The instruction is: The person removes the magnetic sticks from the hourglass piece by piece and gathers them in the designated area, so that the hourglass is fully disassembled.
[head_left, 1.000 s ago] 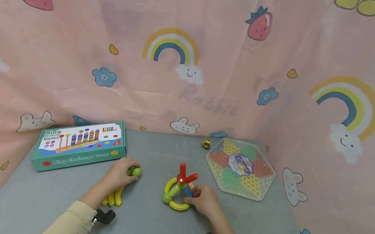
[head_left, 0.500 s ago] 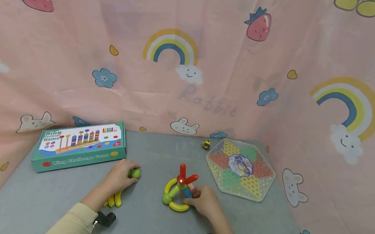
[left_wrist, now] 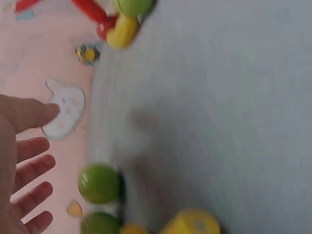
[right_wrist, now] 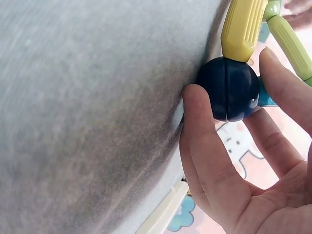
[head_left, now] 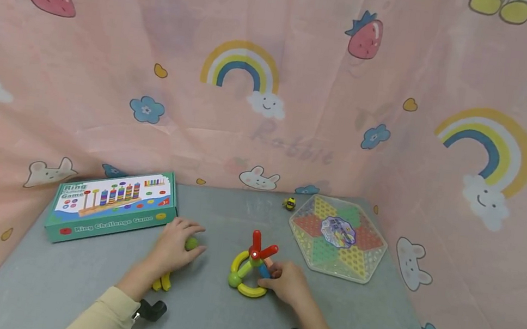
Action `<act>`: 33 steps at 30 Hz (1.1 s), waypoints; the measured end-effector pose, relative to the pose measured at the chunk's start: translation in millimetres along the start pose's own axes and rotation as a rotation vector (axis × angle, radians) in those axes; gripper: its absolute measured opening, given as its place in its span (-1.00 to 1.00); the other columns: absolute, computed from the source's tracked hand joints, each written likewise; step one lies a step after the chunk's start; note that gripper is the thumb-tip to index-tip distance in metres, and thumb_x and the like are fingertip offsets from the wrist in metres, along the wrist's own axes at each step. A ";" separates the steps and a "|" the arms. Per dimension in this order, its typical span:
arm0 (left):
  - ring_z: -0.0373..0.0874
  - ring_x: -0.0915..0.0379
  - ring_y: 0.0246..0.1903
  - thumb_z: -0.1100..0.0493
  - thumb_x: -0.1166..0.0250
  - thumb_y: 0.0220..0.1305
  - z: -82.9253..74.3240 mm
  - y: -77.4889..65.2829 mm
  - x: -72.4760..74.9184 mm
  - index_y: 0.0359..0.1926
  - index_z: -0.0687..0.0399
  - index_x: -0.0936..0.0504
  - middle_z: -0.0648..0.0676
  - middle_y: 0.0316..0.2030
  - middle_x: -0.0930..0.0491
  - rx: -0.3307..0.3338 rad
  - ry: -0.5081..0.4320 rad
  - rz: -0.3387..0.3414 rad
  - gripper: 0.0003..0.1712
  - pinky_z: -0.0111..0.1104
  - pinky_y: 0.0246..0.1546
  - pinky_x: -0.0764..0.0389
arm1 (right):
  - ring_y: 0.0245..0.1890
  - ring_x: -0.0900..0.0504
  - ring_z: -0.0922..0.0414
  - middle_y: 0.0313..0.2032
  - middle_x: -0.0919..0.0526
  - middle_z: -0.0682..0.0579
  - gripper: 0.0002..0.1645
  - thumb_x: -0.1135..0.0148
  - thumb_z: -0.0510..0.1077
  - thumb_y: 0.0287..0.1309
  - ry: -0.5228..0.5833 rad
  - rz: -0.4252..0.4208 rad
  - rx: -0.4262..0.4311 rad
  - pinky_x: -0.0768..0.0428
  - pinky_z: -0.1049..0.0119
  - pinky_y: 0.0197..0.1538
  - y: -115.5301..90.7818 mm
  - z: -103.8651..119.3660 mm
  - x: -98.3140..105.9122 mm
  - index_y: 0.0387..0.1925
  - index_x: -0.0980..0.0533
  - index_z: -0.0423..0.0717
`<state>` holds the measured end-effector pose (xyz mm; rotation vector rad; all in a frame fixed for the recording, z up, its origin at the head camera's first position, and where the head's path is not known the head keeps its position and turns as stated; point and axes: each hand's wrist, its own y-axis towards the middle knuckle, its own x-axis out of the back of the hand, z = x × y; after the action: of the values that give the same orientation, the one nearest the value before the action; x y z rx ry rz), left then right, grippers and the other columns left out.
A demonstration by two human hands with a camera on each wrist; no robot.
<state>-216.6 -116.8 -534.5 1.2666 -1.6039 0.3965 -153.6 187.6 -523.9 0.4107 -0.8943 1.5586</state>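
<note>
My left hand [head_left: 174, 247] hovers with spread fingers over a green ball [head_left: 192, 243] and the yellow curved rods [head_left: 163, 282]. In the left wrist view two green balls [left_wrist: 99, 183] lie on the table, apart from the fingers. A toy built of rods and balls stands mid-table: yellow curved rods [head_left: 252, 291] at its base, a green ball [head_left: 235, 279] at its left, red rods [head_left: 256, 238] on top. My right hand [head_left: 289, 284] grips its dark blue ball [right_wrist: 228, 90] between thumb and fingers; a yellow rod [right_wrist: 242, 31] joins that ball.
A green ring game box [head_left: 115, 206] lies at the back left. The hexagonal checkers board [head_left: 338, 237] is at the back right, with a small bee toy [head_left: 290, 203] beside it. Pink printed cloth [head_left: 296, 135] closes off the back and sides of the grey table [head_left: 204, 322].
My left hand has let go of the green ball, spreading its fingers and shifting slightly right. The right hand and the built toy stay put.
</note>
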 end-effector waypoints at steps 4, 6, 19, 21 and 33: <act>0.12 -0.45 0.13 0.01 -0.50 0.13 -22.8 0.6 -5.3 0.09 0.11 -0.69 0.12 0.07 -0.64 -0.073 -0.051 -0.009 -0.48 0.12 0.13 -0.46 | -0.30 -0.58 0.10 -0.31 -0.70 0.02 -0.58 -0.61 -0.01 -0.05 -0.001 -0.005 -0.008 -0.62 0.17 -0.23 -1.2 0.6 1.4 -0.20 -0.70 -0.15; 0.11 -0.46 0.12 0.00 -0.51 0.11 -34.1 0.1 -10.5 0.11 0.11 -0.68 0.11 0.07 -0.64 -0.091 -0.068 0.004 -0.45 0.11 0.12 -0.48 | -0.30 -0.58 0.10 -0.31 -0.69 0.02 -0.57 -0.61 -0.02 -0.05 0.004 -0.008 -0.003 -0.62 0.17 -0.23 -2.2 0.6 2.4 -0.18 -0.69 -0.16; 0.00 -0.45 0.12 -0.19 -0.48 0.13 -76.9 -8.2 -55.5 0.20 0.02 -0.63 0.04 0.13 -0.61 0.009 -0.132 0.168 -0.33 -0.01 0.09 -0.54 | -0.11 -0.69 0.03 -0.05 -0.71 -0.08 -0.45 -0.52 0.05 0.09 0.228 -0.104 0.044 -0.70 0.15 -0.20 -12.6 -4.3 19.0 0.06 -0.62 -0.13; -0.05 -0.46 0.07 -0.19 -0.48 0.13 -77.8 -8.7 -61.9 0.17 0.01 -0.65 0.01 0.10 -0.62 0.020 -0.136 0.167 -0.35 -0.06 0.04 -0.56 | -0.09 -0.70 0.02 -0.03 -0.71 -0.08 -0.47 -0.50 0.02 0.12 0.296 -0.131 0.097 -0.72 0.15 -0.18 -13.9 -3.8 23.5 0.08 -0.62 -0.11; -0.10 -0.56 -0.08 -0.01 -0.53 0.13 -84.1 -14.3 -79.8 -0.05 0.10 -0.76 0.01 -0.05 -0.62 0.045 -0.135 0.060 -0.59 -0.17 -0.05 -0.63 | -0.04 -0.68 0.12 -0.13 -0.75 0.09 -0.66 -0.42 0.01 0.21 0.375 -0.180 0.338 -0.69 0.21 -0.01 -13.5 10.5 24.6 -0.02 -0.70 0.01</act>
<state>-167.2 -17.0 -569.7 1.3052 -1.7588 0.3927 -148.2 196.1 -495.7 0.4072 -0.2964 1.5536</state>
